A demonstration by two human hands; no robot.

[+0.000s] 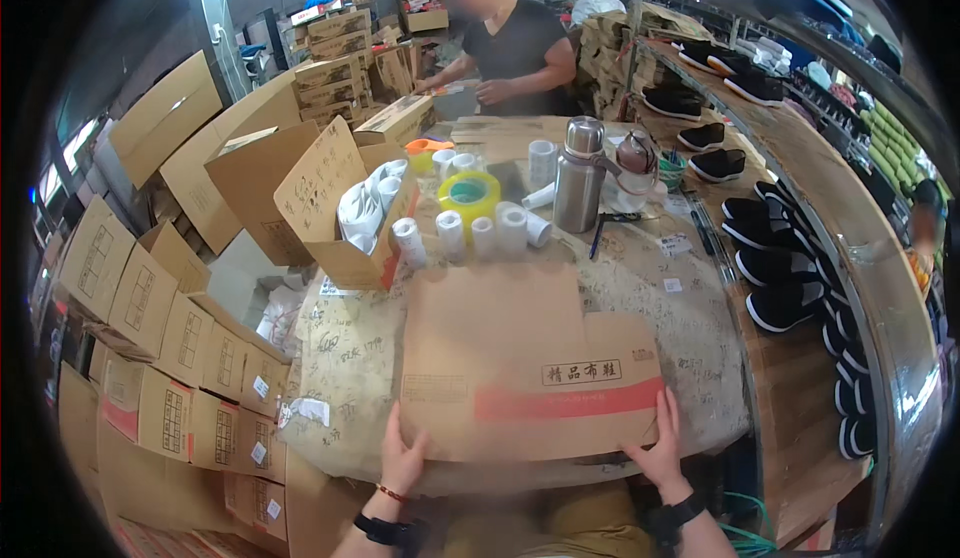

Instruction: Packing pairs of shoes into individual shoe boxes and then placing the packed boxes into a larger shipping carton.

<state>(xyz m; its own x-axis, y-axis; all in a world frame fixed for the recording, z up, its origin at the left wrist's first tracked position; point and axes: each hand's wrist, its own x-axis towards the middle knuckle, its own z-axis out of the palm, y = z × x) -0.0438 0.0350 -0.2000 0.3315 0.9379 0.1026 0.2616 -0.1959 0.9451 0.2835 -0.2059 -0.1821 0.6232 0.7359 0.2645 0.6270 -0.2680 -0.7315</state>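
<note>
A flattened brown cardboard box (500, 328) with a red stripe and dark print lies in front of me, its near part reaching the table's front edge. My left hand (404, 458) grips its left edge near the lower corner. At the lower right corner my right hand (660, 446) holds the opposite edge, thumb on top. The fingers beneath the cardboard are partly hidden. Just beyond it stand several white label rolls (483, 235) and a roll of yellow tape (469, 194).
A steel thermos (581, 180) and a dark pen (596, 237) are on the table (700, 358). An open carton (390, 263) holds white rolls. Stacked boxes (190, 338) fill the left; a shelf with black shoes (775, 258) runs along the right. Another person (515, 48) stands across the table.
</note>
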